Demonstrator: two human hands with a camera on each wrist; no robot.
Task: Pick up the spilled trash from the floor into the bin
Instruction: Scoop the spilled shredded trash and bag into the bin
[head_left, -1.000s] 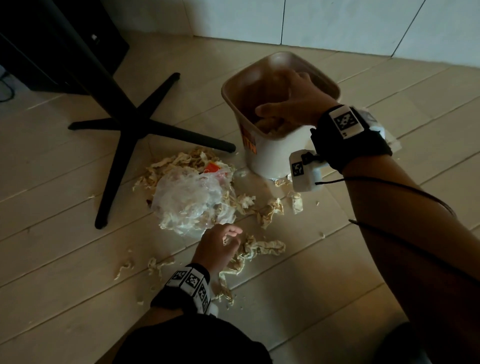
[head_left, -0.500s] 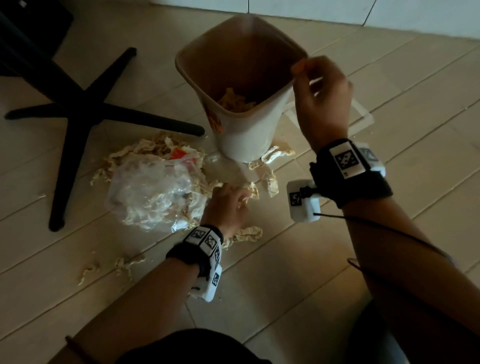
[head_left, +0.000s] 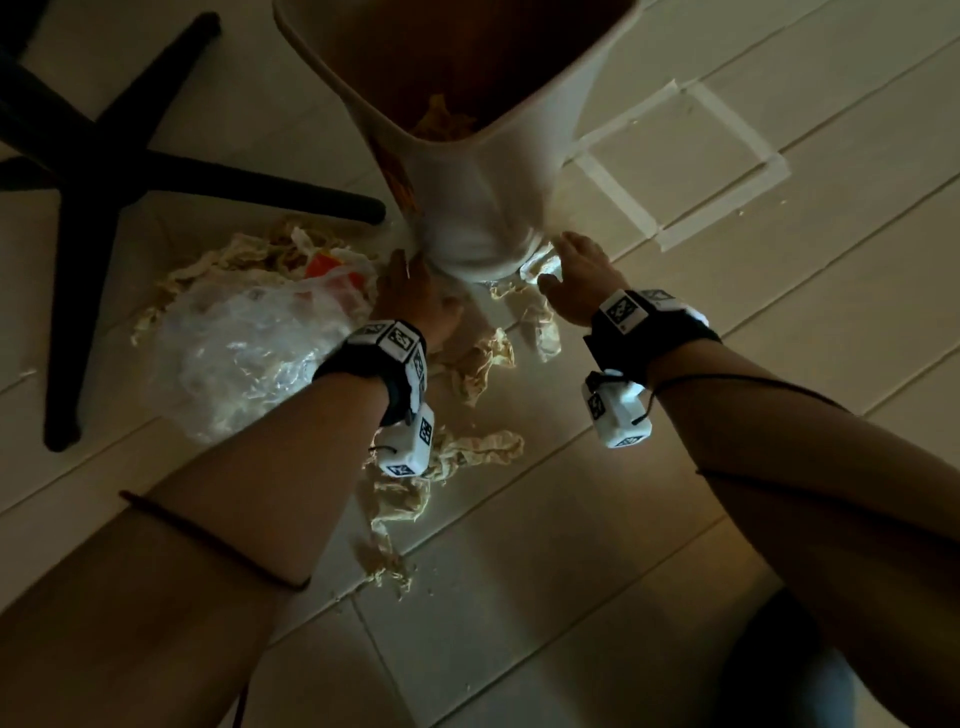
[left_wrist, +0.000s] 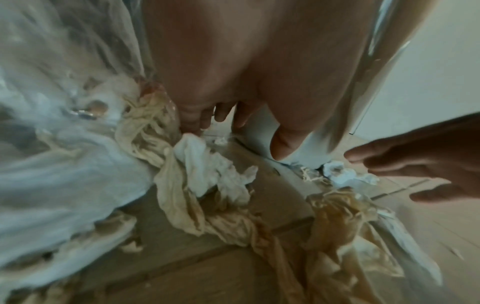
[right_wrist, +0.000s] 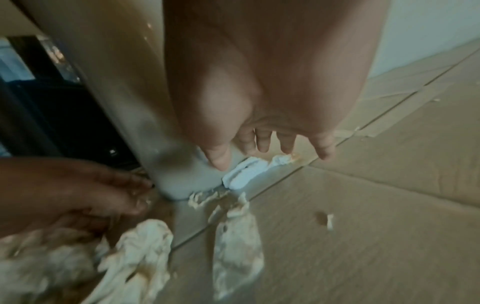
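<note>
The beige-white bin (head_left: 493, 208) stands upright on the floor with crumpled paper in it. Spilled trash lies around its base: brownish crumpled paper (head_left: 483, 358), a white tissue (head_left: 540, 262) (right_wrist: 244, 174) and a clear plastic bag (head_left: 244, 353) over more paper. My left hand (head_left: 410, 291) (left_wrist: 233, 123) reaches down at the left of the bin's base, its straight fingers touching the paper there. My right hand (head_left: 576, 270) (right_wrist: 259, 148) hovers at the right of the base with fingers spread just above the white tissue. Neither hand holds anything.
A black chair base (head_left: 104, 171) spreads its legs on the left, one leg ending close to the bin. A square of pale tape (head_left: 675, 156) marks the floor right of the bin. More paper strips (head_left: 467, 452) lie under my left wrist.
My right hand came down from the bin's rim to the floor at the right of its base. My left hand moved forward to the base's left. My head leaned closer.
</note>
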